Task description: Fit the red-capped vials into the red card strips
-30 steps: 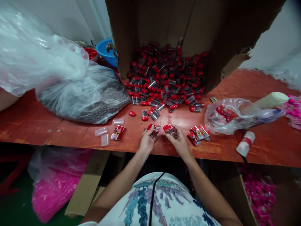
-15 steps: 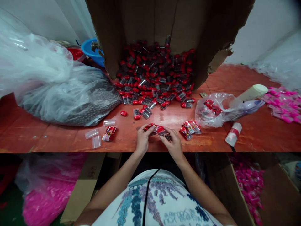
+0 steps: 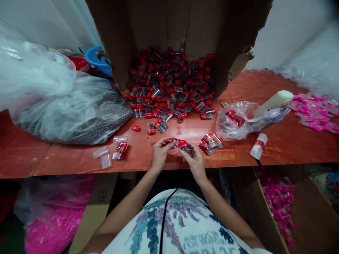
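My left hand point(image 3: 159, 153) pinches a small red wrapper point(image 3: 168, 141) at the near edge of the red-brown table point(image 3: 291, 148). My right hand point(image 3: 194, 157) grips a red-capped clear vial point(image 3: 184, 145) filled with dark beads, held against the wrapper. Both hands meet just above the tabletop. A heap of the same red-capped vials point(image 3: 172, 84) spills from an open cardboard box point(image 3: 185, 24) at the back. A few wrapped packets point(image 3: 210, 142) lie right of my right hand, and another packet point(image 3: 119, 151) lies to the left.
A big clear bag of dark beads point(image 3: 79, 113) fills the left of the table. Empty clear vials point(image 3: 103, 157) sit near the front left. A small plastic bag point(image 3: 238, 121), a cream bottle point(image 3: 278, 100), a tape roll point(image 3: 258, 146) and pink items point(image 3: 315, 113) lie right.
My hands came together: the vial in the right hand now touches the wrapper in the left. The view shifted slightly, so the scene sits further left.
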Demonstrator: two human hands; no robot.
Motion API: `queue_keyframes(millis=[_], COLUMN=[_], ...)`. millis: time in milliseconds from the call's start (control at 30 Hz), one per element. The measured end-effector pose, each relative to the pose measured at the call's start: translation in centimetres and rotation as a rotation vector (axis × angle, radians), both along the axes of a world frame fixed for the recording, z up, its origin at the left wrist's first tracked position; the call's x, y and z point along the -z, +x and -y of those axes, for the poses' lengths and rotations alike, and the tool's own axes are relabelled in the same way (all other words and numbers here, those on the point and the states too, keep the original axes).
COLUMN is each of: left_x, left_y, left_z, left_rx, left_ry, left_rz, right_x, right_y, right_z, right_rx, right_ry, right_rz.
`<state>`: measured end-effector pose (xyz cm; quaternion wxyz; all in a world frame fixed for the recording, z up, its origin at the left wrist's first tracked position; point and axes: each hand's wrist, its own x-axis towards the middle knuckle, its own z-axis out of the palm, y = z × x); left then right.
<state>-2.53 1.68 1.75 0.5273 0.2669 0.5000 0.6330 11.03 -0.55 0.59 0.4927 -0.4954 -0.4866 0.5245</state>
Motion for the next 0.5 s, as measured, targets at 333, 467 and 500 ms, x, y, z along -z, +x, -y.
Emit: queue_keyframes(millis=[333,467,500], left_x=[-0.6,-0.1,0.0], left_y=[1.2,1.3,1.3], left_z=[0.2,0.4,0.4], left_rx=[0.081,0.056,0.043], left_ry=[-0.072,-0.069,-0.056], left_rz=[0.267,0.222,0.202], right_x=[-0.1,-0.2,-0.3], right_y=[0.5,0.7,0.7], right_z=[-0.2,-0.1,0.0], right_rx=[-0.002,-0.035,-0.041], right_ry=[0.171,0.172,0.179], right_rz=[0.181,0.207,0.213])
